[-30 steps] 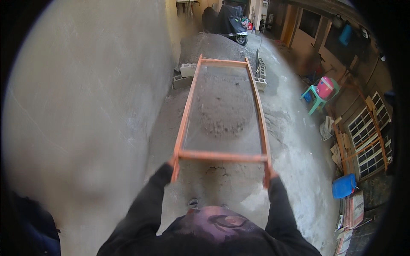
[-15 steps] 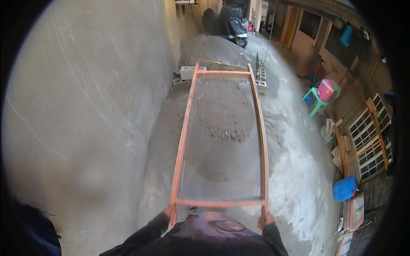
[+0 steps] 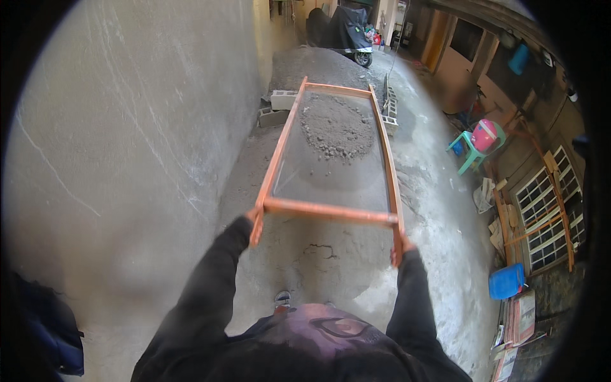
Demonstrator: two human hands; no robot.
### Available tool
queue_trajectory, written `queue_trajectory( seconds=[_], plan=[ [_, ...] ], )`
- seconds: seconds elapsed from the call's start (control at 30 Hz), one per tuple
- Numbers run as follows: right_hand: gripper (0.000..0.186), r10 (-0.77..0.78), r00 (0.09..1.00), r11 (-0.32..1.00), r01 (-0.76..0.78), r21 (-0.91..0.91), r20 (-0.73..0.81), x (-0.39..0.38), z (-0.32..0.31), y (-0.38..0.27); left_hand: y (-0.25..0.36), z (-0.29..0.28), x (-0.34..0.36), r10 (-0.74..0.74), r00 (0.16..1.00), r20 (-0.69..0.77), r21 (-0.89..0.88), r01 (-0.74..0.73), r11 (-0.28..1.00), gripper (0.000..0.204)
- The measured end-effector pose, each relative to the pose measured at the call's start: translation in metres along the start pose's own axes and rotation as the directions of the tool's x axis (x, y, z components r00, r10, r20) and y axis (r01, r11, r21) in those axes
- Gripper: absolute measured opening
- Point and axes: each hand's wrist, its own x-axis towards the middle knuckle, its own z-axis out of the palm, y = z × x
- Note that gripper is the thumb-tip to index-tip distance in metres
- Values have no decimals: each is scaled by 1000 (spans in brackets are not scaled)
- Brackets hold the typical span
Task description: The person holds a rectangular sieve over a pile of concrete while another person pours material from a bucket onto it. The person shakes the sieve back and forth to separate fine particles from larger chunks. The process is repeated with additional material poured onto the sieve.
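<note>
A long wooden-framed sand screen (image 3: 331,211) stretches away from me, its side rails ending as handles at my end. My left hand (image 3: 255,224) is closed round the left handle, and my right hand (image 3: 402,246) grips the right one. Both arms are stretched forward. On the mesh, toward the far half, lies a heap of grey sand and pebbles (image 3: 337,130), with coarser lumps along its near edge. Through the bare near mesh, fine grey sand shows underneath. What bears the frame's far end is hard to make out.
A tall concrete wall (image 3: 127,159) runs along the left. Hollow blocks (image 3: 283,100) and a gravel pile (image 3: 318,63) lie beyond the screen, with a covered motorcycle (image 3: 347,32) behind. At right stand a green chair (image 3: 472,156) with a pink jug (image 3: 484,135), and a blue container (image 3: 507,281).
The screen and both hands have moved forward, away from my body, and my arms have straightened. The heap on the mesh looks smaller and more broken up, with more loose lumps showing.
</note>
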Motion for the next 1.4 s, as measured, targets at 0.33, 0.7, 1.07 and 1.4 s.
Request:
queue_trajectory(
  seconds=[0.33,0.7,1.07,1.4],
  plan=[
    [50,78,995,986,-68,153,-62,-97,-57,199,-279,-33,-43,-56,998,-9,-120,55,991,66],
    [59,78,996,995,-75,73,-36,7,8,-53,39,3,8,-47,998,42,-17,47,999,62],
    [56,44,995,998,-38,58,-92,-94,-61,200,-284,-34,-47,-80,996,30,-145,84,986,69],
    [70,56,998,998,-56,-1,-19,9,5,-49,42,6,-1,-19,1000,-7,-31,19,999,68]
  ],
)
